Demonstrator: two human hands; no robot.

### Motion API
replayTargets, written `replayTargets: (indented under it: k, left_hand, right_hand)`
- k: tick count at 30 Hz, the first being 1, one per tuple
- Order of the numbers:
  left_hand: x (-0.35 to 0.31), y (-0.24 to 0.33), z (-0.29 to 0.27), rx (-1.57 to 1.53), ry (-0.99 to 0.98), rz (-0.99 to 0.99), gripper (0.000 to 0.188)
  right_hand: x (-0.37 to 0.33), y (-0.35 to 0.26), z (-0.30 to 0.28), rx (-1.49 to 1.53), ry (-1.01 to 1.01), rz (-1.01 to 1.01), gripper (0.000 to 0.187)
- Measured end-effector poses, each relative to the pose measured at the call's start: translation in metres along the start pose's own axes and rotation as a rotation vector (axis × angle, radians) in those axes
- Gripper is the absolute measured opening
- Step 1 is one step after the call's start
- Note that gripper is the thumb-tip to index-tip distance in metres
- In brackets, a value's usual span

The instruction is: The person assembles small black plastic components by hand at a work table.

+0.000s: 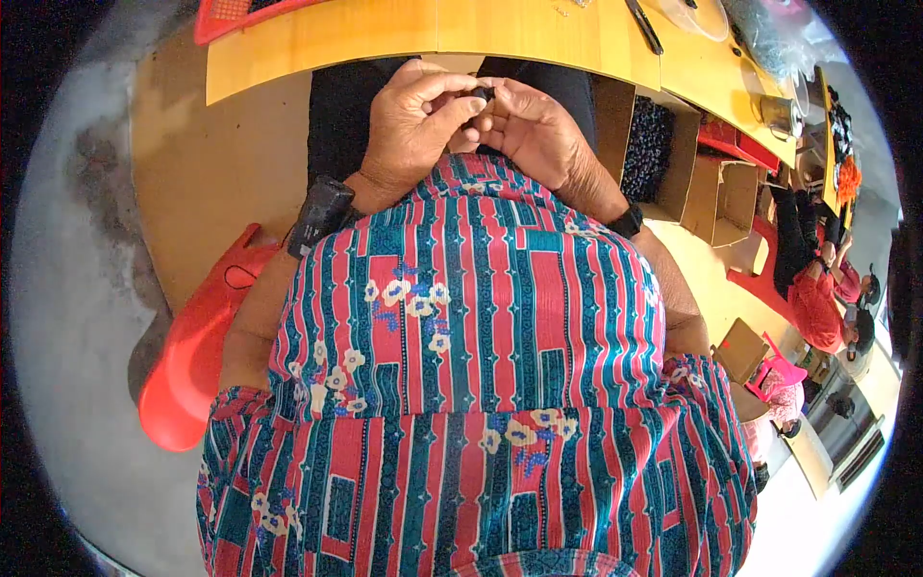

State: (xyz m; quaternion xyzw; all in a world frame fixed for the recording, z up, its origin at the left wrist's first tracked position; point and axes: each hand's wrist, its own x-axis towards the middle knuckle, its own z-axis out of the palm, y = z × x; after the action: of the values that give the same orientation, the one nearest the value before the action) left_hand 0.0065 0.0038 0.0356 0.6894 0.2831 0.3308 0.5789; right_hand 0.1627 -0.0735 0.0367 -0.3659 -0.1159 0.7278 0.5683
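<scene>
My left hand (411,125) and my right hand (538,133) meet in front of my chest, just before the near edge of the yellow table (385,37). Between their fingertips is a small black piece (484,94), mostly covered by the fingers, so its exact kind does not show. The left thumb and forefinger pinch it from one side. From the other side, the right thumb and forefinger close on it, with the remaining fingers curled below.
A red tray (205,24) lies at the table's left end. Toward the right are a slim black tool (646,29) and a clear jar (781,115). Below stands a cardboard box (683,159) of small dark pieces. A red chair (187,375) is at left; several people sit far right.
</scene>
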Motion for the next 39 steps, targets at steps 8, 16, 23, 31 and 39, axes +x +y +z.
replayTargets:
  k: [8,16,23,31,39]
  left_hand:
    - [-0.002,-0.011,0.004,-0.148,0.028,-0.043,0.016]
    - [-0.002,-0.003,0.007,-0.216,0.026,-0.09,0.013]
    - [-0.001,-0.001,0.005,-0.131,0.025,-0.036,0.013]
    - [-0.003,0.002,0.005,-0.236,0.021,-0.213,0.015]
    - [-0.002,-0.004,0.006,-0.187,0.039,-0.188,0.016]
  right_hand:
    - [-0.001,-0.002,-0.004,-0.042,-0.089,0.111,0.034]
    - [0.0,-0.001,-0.008,0.029,-0.063,0.158,0.036]
    - [0.0,-0.001,-0.008,0.045,-0.092,0.166,0.035]
    - [-0.007,-0.001,0.014,-0.254,0.25,-0.163,0.019]
    - [-0.003,0.004,0.014,-0.722,0.327,-0.512,0.007]
